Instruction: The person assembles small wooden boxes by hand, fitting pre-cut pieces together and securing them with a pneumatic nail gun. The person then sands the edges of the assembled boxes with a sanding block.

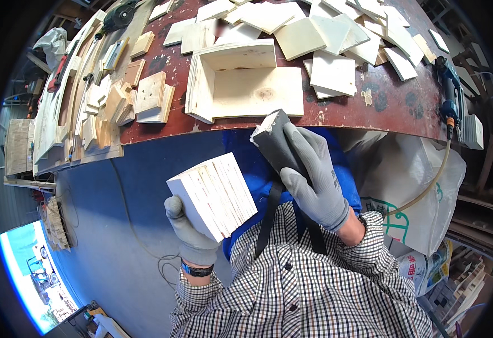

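Note:
In a grey work glove, my left hand (194, 235) grips a stack of several square plywood pieces (215, 194). Their layered edges face up, and the thumb presses on the left side. My right hand (318, 183), gloved too, is closed around a dark sanding block (277, 143) with a whitish, frayed end. The block is tilted, up and to the right of the stack and apart from it. Just beyond it, near the table's front edge, a pale wooden box (257, 93) lies with its inside showing. The fingertips of my left hand are hidden behind the stack.
Many loose square panels (331, 73) cover the back of the red table (162, 127). Small wood offcuts (150, 93) pile up at left. A power tool with a hose (449, 93) lies at the right edge. Below hangs a large whitish plastic bag (421, 180).

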### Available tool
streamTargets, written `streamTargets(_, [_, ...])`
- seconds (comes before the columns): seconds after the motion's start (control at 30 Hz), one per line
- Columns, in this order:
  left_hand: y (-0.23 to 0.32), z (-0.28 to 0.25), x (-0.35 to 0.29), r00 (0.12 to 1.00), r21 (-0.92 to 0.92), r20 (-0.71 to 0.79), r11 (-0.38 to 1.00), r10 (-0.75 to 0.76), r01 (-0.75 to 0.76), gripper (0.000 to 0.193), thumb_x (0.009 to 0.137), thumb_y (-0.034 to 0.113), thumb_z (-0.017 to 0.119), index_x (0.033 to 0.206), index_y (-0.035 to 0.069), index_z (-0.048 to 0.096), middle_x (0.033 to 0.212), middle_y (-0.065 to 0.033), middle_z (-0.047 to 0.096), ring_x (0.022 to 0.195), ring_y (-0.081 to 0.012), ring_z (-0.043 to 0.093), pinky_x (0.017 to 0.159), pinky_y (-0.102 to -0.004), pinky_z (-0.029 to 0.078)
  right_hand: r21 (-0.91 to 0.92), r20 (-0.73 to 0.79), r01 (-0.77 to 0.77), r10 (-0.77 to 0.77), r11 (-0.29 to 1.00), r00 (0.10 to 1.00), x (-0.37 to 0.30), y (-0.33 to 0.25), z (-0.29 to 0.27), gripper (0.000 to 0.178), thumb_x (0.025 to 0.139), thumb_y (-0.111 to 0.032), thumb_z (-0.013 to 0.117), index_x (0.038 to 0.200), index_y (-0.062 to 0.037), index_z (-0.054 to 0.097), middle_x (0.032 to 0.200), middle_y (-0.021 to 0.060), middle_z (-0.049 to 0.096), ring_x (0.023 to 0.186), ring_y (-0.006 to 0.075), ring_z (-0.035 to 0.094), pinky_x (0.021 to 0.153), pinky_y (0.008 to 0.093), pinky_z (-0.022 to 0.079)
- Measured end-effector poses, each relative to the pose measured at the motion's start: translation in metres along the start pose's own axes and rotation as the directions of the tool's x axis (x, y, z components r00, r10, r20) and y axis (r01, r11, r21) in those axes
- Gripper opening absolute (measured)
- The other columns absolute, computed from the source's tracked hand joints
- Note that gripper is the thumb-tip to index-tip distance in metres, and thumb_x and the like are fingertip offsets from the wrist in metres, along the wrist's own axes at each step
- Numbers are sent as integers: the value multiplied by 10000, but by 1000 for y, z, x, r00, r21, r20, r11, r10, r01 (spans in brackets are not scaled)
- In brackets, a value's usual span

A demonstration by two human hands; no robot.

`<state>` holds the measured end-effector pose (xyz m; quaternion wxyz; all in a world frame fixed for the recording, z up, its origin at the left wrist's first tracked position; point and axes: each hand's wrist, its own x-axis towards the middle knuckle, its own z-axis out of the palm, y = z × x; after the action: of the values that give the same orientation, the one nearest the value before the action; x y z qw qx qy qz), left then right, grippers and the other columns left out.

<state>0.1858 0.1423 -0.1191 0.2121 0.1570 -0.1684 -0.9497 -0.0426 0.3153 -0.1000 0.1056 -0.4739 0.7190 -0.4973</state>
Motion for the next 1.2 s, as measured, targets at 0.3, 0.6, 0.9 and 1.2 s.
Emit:
streamTargets(0.3, [-13,27,1,950,428,-235,900,205,-89,937,879,548,736,1570,-10,438,1461,-213,627,1279,-380,677,1118,-517,567,-90,34,377,-376,922,926,27,-55,5,563,987,-411,671,1482,-152,609,1462,272,511,1193,413,596,1014,496,486])
streamTargets(0.6, [-2,33,-2,991,186,-125,982,46,-22,994,725,295,839,1552,-81,436,1464,-240,625,1306,-367,653,1112,-502,558,49,-113,255,-248,966,962,6,-50,-4,695,995,-374,685,1523,44,510,1509,347,452,1345,472,502,1149,496,421])
streamTargets(0.9, [4,43,1,994,314,-49,947,94,-74,1181,653,400,885,1593,-72,351,1523,-287,541,1366,-414,599,1154,-529,518,489,48,-342,366,802,929,-14,-11,1,693,1049,-183,582,1648,45,320,1526,200,457,1357,280,512,1145,403,426])
streamTargets(1.2, [-12,41,9,969,586,42,780,244,-222,1255,675,600,914,1596,-34,346,1544,-192,519,1397,-343,572,1176,-480,495,161,-114,185,-168,970,979,-5,-49,13,757,1069,-365,580,1637,62,318,1647,325,326,1497,467,363,1250,557,288])
